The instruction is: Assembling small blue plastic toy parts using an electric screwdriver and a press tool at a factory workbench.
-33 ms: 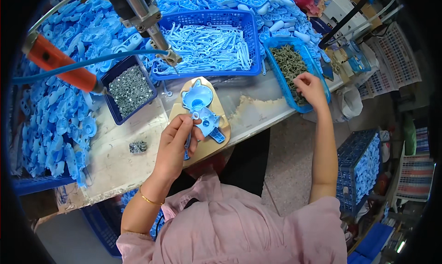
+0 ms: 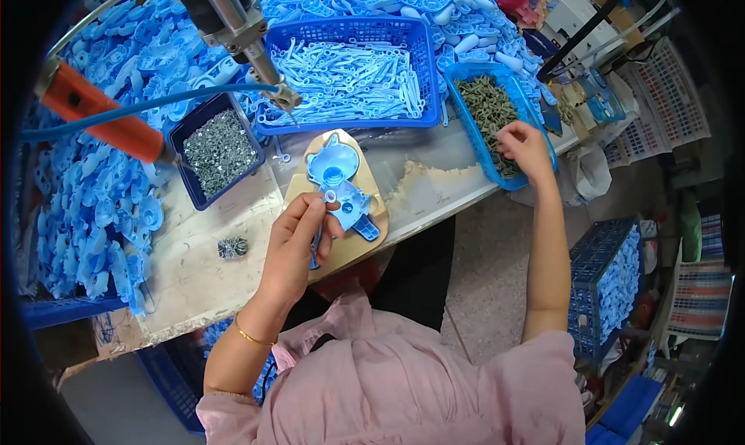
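I've got the left hand narrow, thumb and fingers pinched on a blue ring-ended stick. Ring shows at the fingertips; a blue length pokes out under the fingers, middle hidden by the hand. Just beyond and right of that hand: blue molded shell, open side up, on the tan fixture. Can't tell if stick and shell touch.

I see the right hand off to the side, well apart from the left, over the near part of the bright blue tray. Fingers curled in; can't tell how tight, or if a piece sits between them. Small olive-brown pieces fill the tray left of and beyond that hand.

Past the left hand, beyond the fixture: blue basket heaped with more ring-ended sticks. Left of and beyond the left hand: dark blue tray of silver screws; nearer, left of the wrist, a small metallic clump on the bench. Metal driver hangs beyond the left hand, tip above the basket's near edge. Orange-bodied tool farther left.
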A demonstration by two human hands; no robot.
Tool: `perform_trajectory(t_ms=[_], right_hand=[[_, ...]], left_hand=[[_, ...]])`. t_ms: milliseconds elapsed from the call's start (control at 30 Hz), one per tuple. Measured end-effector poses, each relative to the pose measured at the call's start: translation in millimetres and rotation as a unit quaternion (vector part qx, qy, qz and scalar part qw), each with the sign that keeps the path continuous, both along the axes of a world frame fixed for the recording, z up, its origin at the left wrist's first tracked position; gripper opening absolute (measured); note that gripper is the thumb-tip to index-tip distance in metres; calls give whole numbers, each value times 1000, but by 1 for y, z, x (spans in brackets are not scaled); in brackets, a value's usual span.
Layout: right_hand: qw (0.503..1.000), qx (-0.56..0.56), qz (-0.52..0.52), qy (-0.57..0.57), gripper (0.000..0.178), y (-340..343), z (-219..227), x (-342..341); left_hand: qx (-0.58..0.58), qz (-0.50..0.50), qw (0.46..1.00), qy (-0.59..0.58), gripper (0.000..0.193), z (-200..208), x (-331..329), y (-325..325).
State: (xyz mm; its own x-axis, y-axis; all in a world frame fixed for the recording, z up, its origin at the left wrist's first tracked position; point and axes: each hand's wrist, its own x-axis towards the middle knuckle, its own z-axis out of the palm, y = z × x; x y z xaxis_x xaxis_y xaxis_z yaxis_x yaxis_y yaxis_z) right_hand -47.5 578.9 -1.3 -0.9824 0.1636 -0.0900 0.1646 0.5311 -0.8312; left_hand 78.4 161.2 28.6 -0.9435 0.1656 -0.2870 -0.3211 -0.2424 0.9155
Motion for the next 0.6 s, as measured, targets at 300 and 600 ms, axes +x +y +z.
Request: perform_trajectory(t_ms=[300, 600], right_hand=[[968, -241, 63, 33, 9, -45, 22, 3], [923, -295, 247, -21, 23, -179, 22, 17]], left_hand=[[7, -17, 1000, 10, 27, -3, 3, 3], [-17, -27, 998, 45, 26, -6, 0, 4]])
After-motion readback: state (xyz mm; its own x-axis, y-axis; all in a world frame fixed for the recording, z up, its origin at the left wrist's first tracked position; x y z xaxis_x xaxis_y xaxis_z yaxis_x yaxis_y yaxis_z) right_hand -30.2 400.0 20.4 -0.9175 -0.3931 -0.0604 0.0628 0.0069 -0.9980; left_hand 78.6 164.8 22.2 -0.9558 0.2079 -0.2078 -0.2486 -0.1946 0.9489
